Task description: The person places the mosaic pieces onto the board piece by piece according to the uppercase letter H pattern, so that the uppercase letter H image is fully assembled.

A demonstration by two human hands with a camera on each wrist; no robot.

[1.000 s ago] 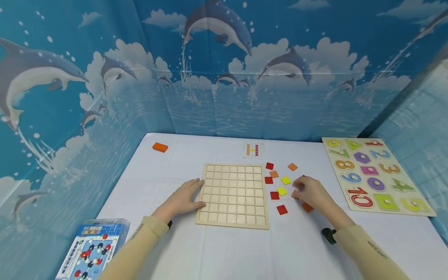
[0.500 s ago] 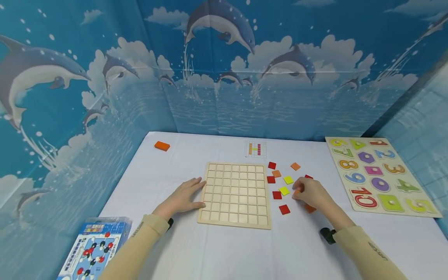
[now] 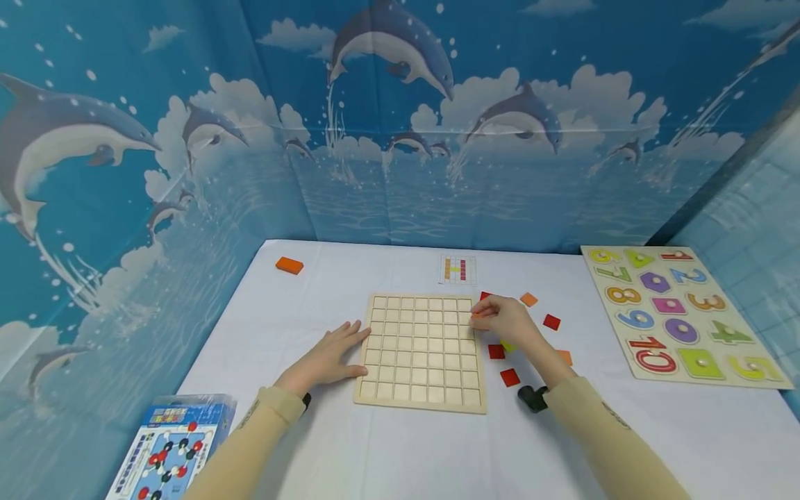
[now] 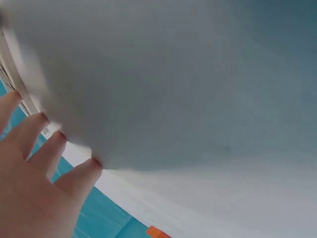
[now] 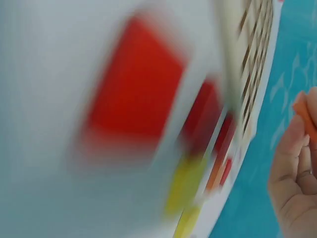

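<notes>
My left hand point(image 3: 327, 359) lies along the left edge of a wooden grid board point(image 3: 420, 351), fingers spread and fairly straight, fingertips touching the rim. Between thumb and fingers, my right hand point(image 3: 511, 325) pinches an orange tile point(image 5: 305, 119) over the board's upper right edge. Under and around that hand lie loose square tiles, among them a red tile point(image 3: 510, 377), a yellow tile point(image 3: 507, 346) partly covered, and an orange tile point(image 3: 528, 299). Some tiles are hidden behind the right hand. The right wrist view shows red and yellow tiles, blurred.
Behind the board lies a small card point(image 3: 457, 269) printed with a coloured grid pattern. An orange block point(image 3: 289, 265) sits at the back left. A number-and-shape puzzle board point(image 3: 656, 323) occupies the right side. At the front left stands a blue box point(image 3: 164, 455) with molecule pictures.
My right hand has picked up an orange tile from the right of the pile and carried it left to the board's edge. The left hand has stayed at the board.
</notes>
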